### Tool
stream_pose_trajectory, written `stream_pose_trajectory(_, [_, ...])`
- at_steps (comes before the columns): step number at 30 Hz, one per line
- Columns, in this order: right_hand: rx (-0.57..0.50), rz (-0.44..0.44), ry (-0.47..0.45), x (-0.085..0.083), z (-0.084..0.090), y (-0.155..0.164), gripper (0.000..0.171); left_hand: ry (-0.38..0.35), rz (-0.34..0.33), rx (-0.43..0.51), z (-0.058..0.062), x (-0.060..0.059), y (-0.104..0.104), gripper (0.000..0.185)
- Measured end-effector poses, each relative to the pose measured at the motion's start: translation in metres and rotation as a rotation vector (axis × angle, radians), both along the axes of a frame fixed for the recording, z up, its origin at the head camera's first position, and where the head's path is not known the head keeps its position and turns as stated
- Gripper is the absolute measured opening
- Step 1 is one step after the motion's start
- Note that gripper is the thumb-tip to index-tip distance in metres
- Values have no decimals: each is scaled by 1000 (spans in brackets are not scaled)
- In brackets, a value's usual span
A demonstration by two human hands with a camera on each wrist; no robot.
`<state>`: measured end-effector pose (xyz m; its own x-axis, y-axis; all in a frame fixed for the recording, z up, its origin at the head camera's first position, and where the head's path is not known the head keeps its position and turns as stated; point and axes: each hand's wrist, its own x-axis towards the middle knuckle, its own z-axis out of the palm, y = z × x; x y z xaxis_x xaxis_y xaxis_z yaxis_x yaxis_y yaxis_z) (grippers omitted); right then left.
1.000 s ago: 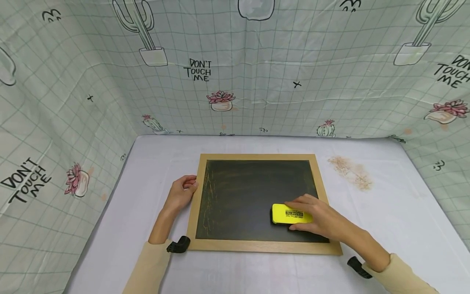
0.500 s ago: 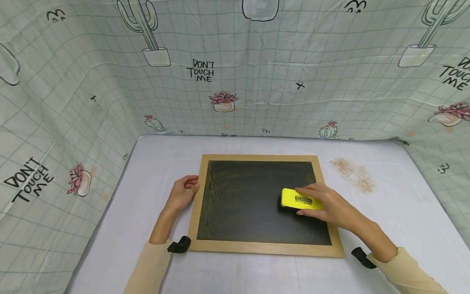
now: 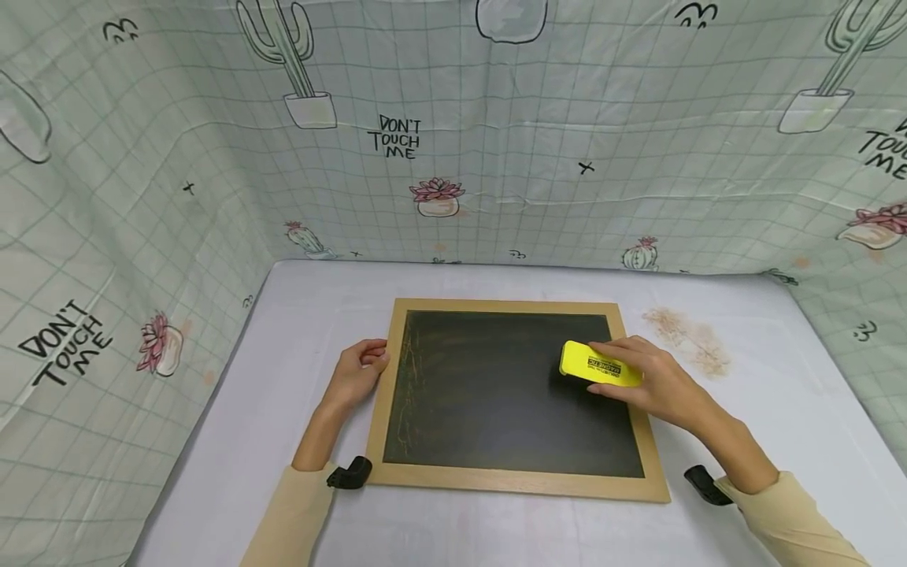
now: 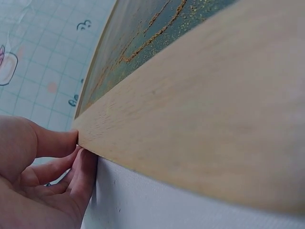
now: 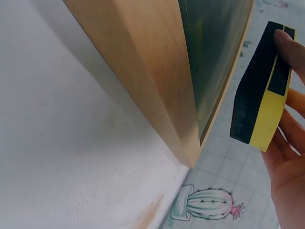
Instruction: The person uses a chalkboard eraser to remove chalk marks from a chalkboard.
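A chalkboard (image 3: 517, 394) with a light wooden frame lies on the white-covered table. My left hand (image 3: 356, 376) is at its left edge; in the left wrist view the thumb and fingers (image 4: 57, 143) pinch the frame. Orange-yellow dust streaks (image 4: 157, 40) run along the board's left side. Over the board's right part, my right hand (image 3: 659, 380) grips a yellow board eraser (image 3: 597, 365) marked "MAGNETIC", thumb on one long side and fingers on the other. The right wrist view shows its black felt face (image 5: 250, 95) raised apart from the board.
A patch of orange-brown powder (image 3: 687, 340) lies on the table (image 3: 538, 531), right of the board. Behind and at both sides hangs a pale gridded cloth (image 3: 524, 142) with cactus drawings. A black wrist piece (image 3: 350, 472) sits near the board's lower left corner.
My right hand has moved the eraser away from me and to the right, lifting it off the board. My left hand stays at the frame's left edge. The head view has shifted slightly.
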<state>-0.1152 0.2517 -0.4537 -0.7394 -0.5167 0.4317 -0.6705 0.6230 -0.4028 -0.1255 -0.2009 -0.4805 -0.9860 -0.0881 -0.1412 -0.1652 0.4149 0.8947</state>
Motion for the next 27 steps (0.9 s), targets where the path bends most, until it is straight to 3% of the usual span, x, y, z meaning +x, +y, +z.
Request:
stream_pose_trajectory(8, [-22,-59,30,-12,1,7,66,-9,6,-1,-3,-1,0,34])
stream_pose_trajectory(27, [-76,-239,-2,-32,4,39,67,-1,5,-6,-2,0,-1,34])
